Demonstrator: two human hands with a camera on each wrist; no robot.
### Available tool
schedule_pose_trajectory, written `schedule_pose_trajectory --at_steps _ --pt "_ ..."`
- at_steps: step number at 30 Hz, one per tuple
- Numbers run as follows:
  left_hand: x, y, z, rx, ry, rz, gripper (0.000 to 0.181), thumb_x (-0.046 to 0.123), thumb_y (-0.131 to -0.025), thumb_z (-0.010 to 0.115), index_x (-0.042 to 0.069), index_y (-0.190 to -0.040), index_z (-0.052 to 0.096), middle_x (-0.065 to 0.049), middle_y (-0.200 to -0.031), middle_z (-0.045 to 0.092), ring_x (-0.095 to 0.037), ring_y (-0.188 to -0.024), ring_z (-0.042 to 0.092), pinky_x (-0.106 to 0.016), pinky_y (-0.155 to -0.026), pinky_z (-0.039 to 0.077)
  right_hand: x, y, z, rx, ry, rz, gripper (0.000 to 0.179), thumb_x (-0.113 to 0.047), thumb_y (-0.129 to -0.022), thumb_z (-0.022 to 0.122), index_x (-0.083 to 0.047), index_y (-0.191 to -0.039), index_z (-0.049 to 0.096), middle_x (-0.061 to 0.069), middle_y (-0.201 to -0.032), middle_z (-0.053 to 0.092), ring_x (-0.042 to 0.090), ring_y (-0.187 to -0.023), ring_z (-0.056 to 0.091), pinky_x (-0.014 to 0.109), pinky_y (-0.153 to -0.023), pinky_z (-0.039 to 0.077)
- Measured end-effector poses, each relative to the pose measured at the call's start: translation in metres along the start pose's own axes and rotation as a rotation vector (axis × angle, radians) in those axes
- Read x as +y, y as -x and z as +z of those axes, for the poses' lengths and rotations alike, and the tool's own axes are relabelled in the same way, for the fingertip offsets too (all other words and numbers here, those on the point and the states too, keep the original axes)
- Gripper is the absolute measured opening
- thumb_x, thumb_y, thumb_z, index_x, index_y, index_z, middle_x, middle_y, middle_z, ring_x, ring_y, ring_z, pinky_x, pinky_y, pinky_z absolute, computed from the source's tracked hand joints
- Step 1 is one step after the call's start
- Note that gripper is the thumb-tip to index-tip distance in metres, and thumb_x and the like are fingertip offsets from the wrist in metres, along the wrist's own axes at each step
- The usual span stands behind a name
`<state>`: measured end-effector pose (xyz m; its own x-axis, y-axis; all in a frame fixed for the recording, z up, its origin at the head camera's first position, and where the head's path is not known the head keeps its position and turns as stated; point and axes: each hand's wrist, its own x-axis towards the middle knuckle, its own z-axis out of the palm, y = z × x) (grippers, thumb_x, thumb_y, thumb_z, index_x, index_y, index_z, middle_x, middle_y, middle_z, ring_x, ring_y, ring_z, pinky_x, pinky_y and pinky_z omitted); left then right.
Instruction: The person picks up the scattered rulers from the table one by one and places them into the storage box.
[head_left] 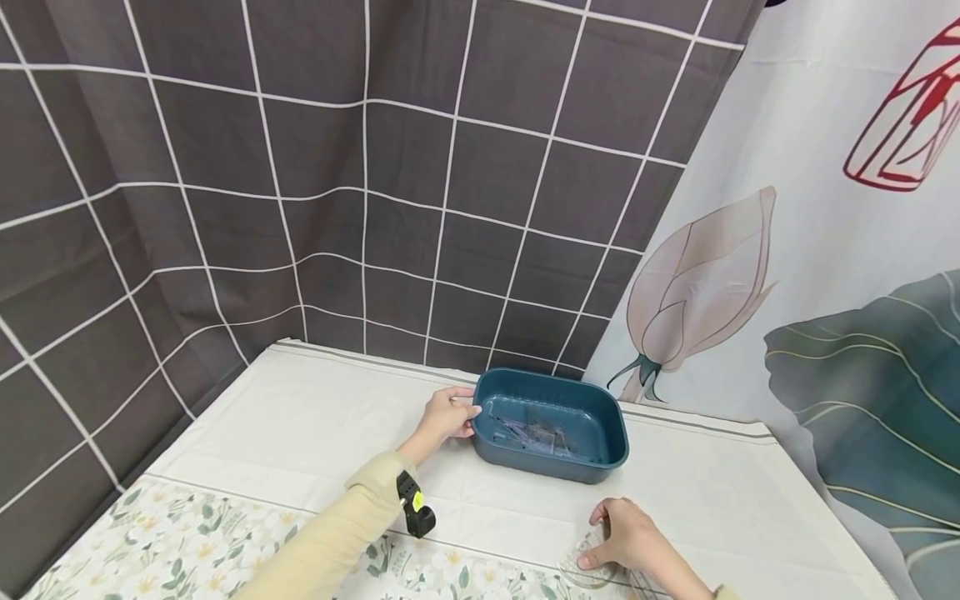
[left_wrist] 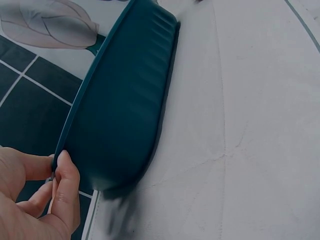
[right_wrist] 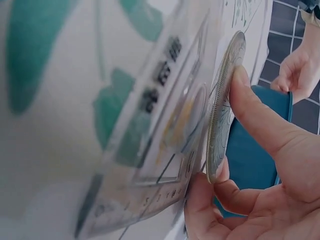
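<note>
My left hand pinches the left end rim of a dark teal plastic basin, thumb on one side and fingers on the other. Inside the basin lie several thin, see-through pieces, too small to make out. In front of its right end, low over the cloth, my right hand pinches a clear, curved protractor with fine tick marks along its edge. Close to the right wrist camera is a clear plastic ruler with numbers and printed characters. Whether my fingers also hold that ruler, I cannot tell.
A white cloth with a floral front band covers the table. Behind it hangs a dark grey curtain with white grid lines. At the right hangs a white curtain with printed flowers. A black wrist strap sits over my left sleeve.
</note>
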<state>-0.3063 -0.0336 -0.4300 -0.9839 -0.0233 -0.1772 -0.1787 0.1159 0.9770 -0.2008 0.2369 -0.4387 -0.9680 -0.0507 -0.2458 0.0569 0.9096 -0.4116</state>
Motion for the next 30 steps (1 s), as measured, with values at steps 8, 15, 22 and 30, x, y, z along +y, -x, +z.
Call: schedule_pose_trajectory --at_steps 8,15,22,30 --pt "-0.002 -0.002 0.000 0.003 0.006 0.001 0.038 -0.002 -0.085 0.063 0.000 -0.123 0.060 -0.013 -0.085 0.067 -0.006 -0.053 0.054 -0.016 -0.052 0.056 0.003 0.003 -0.001 0.028 -0.116 0.007 0.042 -0.019 -0.056 0.091 -0.007 -0.087 0.065 0.000 -0.070 0.052 0.015 -0.065 0.045 0.024 -0.055 0.038" --pt "-0.001 -0.003 0.001 0.006 0.011 -0.008 0.040 -0.002 -0.085 0.063 -0.001 -0.125 0.058 -0.012 -0.084 0.066 -0.005 -0.051 0.052 -0.013 -0.048 0.053 0.014 -0.001 -0.013 -0.072 -0.282 -0.128 0.009 0.001 -0.088 0.061 0.003 -0.091 0.069 0.001 -0.069 0.058 0.012 -0.061 0.050 0.022 -0.050 0.047" --pt "-0.001 -0.003 0.000 0.005 0.021 -0.012 0.039 -0.003 -0.085 0.063 -0.001 -0.124 0.059 -0.019 -0.090 0.067 -0.005 -0.050 0.052 -0.013 -0.047 0.052 0.016 -0.003 -0.025 -0.167 -0.412 -0.199 0.017 -0.004 -0.089 0.064 0.010 -0.099 0.063 0.001 -0.070 0.062 0.010 -0.058 0.051 0.019 -0.049 0.049" --pt "-0.001 -0.003 0.001 0.002 0.021 -0.005 0.039 -0.002 -0.086 0.063 -0.002 -0.124 0.058 -0.015 -0.085 0.066 -0.004 -0.049 0.051 -0.012 -0.046 0.051 0.005 -0.005 -0.037 -0.209 -0.522 -0.256 0.018 -0.004 -0.091 0.062 0.013 -0.095 0.061 0.008 -0.076 0.070 0.005 -0.059 0.058 0.015 -0.051 0.052"
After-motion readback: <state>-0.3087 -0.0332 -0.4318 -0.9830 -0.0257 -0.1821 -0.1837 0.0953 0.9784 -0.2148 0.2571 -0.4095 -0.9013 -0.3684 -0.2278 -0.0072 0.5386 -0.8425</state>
